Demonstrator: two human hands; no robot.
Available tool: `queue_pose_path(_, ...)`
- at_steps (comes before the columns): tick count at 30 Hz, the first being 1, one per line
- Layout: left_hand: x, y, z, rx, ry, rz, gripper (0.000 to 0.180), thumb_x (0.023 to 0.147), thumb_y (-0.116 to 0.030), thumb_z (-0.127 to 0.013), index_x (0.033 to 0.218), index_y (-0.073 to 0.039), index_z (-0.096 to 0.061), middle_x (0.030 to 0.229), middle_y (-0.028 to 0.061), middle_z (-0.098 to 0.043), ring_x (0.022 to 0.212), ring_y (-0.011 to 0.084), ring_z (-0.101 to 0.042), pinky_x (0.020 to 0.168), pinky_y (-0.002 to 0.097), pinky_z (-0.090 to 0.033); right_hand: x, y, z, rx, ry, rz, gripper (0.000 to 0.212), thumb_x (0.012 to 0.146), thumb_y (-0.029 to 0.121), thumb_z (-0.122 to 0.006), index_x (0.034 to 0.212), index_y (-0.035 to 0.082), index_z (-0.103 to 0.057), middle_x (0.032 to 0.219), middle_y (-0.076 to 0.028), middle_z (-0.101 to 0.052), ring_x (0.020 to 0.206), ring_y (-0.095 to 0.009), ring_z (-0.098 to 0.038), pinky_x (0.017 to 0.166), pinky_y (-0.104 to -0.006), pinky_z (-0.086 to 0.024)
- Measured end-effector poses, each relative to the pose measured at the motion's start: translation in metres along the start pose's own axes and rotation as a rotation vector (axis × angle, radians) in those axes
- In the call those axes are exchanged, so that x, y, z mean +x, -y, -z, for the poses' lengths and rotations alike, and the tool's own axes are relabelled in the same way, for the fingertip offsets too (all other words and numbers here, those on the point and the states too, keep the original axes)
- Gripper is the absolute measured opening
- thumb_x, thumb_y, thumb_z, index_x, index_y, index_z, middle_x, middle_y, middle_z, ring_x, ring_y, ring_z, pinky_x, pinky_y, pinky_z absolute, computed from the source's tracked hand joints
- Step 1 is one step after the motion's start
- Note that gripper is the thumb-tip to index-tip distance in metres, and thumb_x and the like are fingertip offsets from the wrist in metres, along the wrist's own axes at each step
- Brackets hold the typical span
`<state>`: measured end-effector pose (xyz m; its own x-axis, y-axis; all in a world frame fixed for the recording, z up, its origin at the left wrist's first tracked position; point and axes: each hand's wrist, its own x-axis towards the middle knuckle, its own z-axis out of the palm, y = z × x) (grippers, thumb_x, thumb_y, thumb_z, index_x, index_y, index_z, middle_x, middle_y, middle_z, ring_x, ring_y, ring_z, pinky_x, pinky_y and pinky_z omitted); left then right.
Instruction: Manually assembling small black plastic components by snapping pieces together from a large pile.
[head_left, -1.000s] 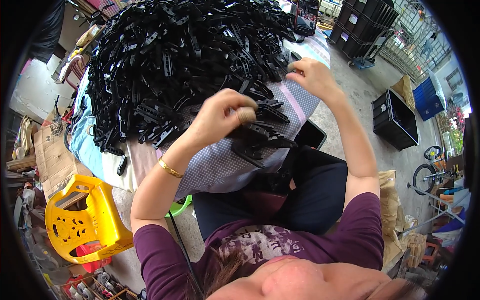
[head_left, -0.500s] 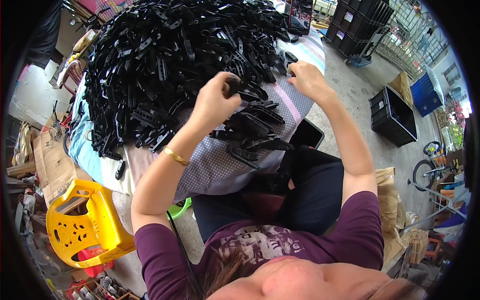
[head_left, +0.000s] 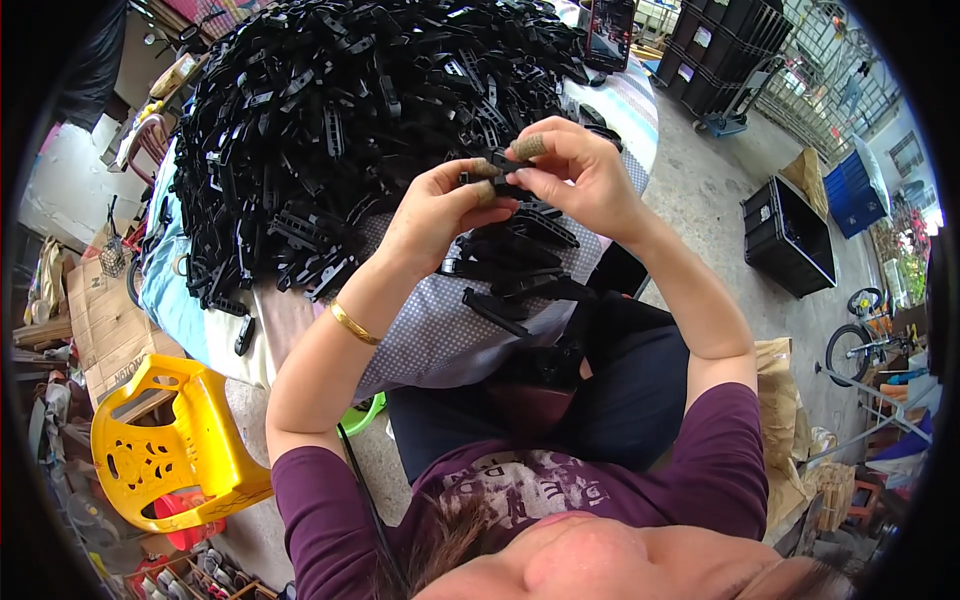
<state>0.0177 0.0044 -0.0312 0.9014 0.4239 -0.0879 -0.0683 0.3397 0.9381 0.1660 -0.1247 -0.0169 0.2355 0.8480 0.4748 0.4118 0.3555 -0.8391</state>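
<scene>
One head-worn wide fisheye, left of its pair, faces steeply down over the wearer's shirt [head_left: 700, 465] onto the worktop [head_left: 425, 335]. Range is close: left hand [head_left: 432, 215] and right hand [head_left: 585, 185] sit near mid-frame, floor [head_left: 695, 215] spreads to the sides, edges bow toward the rim.

Block lettering [head_left: 525, 488] on purple shirt [head_left: 335, 525], near side of table [head_left: 430, 330]; dark lettering [head_left: 127, 371] on cardboard [head_left: 108, 318], table's left; white labels [head_left: 703, 37], illegible, on crates [head_left: 735, 38], table's right.

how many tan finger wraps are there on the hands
3: an upper wrap and a lower wrap on the left hand, plus a third wrap on the right hand. Others may be hidden.
</scene>
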Motion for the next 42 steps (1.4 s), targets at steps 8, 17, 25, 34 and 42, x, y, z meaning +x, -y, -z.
queue_pose_path(8,0.000,-0.009,0.004,0.021,0.024,0.058,0.040,0.079,0.008,-0.039,0.118,0.013,-0.048,0.108,0.0209,-0.060,0.099,0.0293,-0.064,0.095,0.0367,-0.050,-0.004,-0.003,0.002,-0.023,0.035,-0.105,0.009,0.079,-0.007,-0.062,0.088,-0.004,-0.064,0.099,-0.007,-0.064,0.085,-0.009,-0.062,0.075,-0.0221,-0.052)
queue_pose_path(17,0.001,0.000,0.007,0.147,0.037,-0.122,0.037,0.085,-0.012,-0.065,0.115,0.008,-0.055,0.101,0.0118,-0.064,0.088,0.0174,-0.065,0.083,0.0270,-0.054,-0.007,-0.006,-0.010,-0.502,-0.020,0.333,0.014,0.074,-0.006,-0.065,0.088,-0.002,-0.064,0.094,-0.013,-0.067,0.083,-0.023,-0.067,0.072,-0.0292,-0.054)
queue_pose_path(25,-0.001,-0.007,0.000,0.446,-0.032,-0.355,0.036,0.083,-0.005,-0.067,0.116,0.006,-0.058,0.099,0.0080,-0.067,0.087,0.0097,-0.062,0.080,0.0228,-0.052,-0.012,-0.005,-0.010,-0.582,-0.119,0.488,0.024,0.071,-0.005,-0.068,0.094,0.000,-0.062,0.094,-0.011,-0.067,0.084,-0.024,-0.066,0.074,-0.0294,-0.053)
queue_pose_path(34,-0.010,-0.010,-0.013,0.810,-0.031,-0.648,0.037,0.075,0.006,-0.067,0.112,-0.002,-0.063,0.096,0.0115,-0.069,0.084,0.0118,-0.065,0.074,0.0246,-0.052,-0.004,0.005,0.007,-0.356,0.138,0.044,0.043,0.070,0.011,-0.075,0.109,-0.001,-0.061,0.095,-0.012,-0.066,0.086,-0.021,-0.064,0.081,-0.0307,-0.049)
queue_pose_path(42,-0.010,-0.014,-0.009,0.743,0.074,-0.479,0.036,0.078,0.006,-0.066,0.114,0.002,-0.061,0.100,0.0072,-0.067,0.092,0.0100,-0.060,0.082,0.0239,-0.050,-0.002,0.000,0.020,-0.486,0.202,0.046,0.029,0.074,0.012,-0.073,0.099,-0.001,-0.066,0.084,-0.010,-0.067,0.075,-0.015,-0.065,0.070,-0.0272,-0.050)
